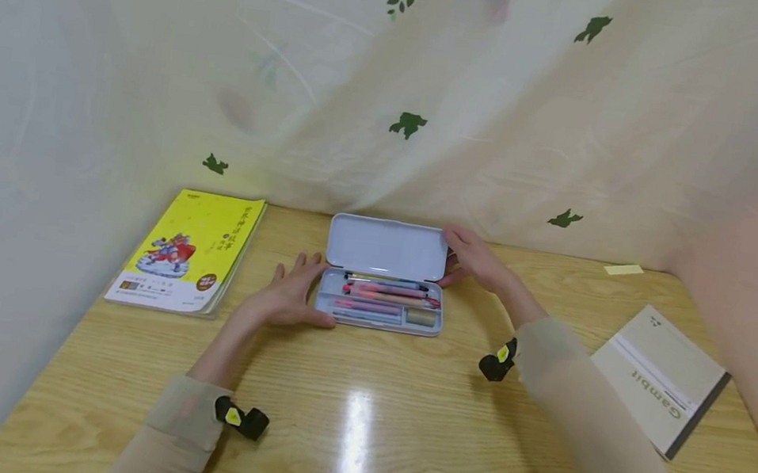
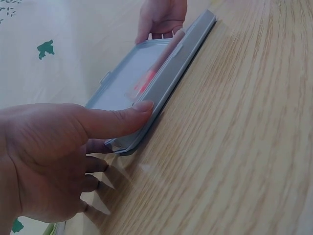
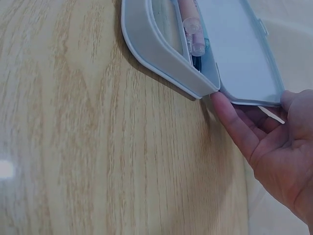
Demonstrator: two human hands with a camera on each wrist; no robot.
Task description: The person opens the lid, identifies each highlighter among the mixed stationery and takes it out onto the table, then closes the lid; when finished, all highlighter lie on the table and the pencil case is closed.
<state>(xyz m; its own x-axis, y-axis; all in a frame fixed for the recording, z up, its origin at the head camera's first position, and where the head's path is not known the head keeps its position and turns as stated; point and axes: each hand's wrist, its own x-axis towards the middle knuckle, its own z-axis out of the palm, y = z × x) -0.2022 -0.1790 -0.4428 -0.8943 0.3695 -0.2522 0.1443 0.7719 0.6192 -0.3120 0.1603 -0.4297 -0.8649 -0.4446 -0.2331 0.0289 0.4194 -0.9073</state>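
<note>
A pale blue pencil case (image 1: pixel 388 246) lies at the back of the table, its lid raised and leaning back. Several pens (image 1: pixel 389 295) and a small tan block (image 1: pixel 421 317) sit in its lower half. My left hand (image 1: pixel 288 296) holds the case's left end. In the left wrist view, that thumb (image 2: pixel 142 106) presses the front corner, the other fingers being partly hidden behind. At the right end, my right hand (image 3: pixel 288 152) holds the lid's edge with the thumb, one finger touching the base corner. The remaining fingers are behind the lid.
A yellow book (image 1: pixel 194 244) lies left of the case. On the right, near my forearm, lies a grey-beige notebook (image 1: pixel 655 377) marked "Gambit". A pale yellow strip (image 1: pixel 624 269) is at the back right edge. Patterned cloth (image 1: pixel 362 146) hangs behind the wooden table (image 1: pixel 411 432).
</note>
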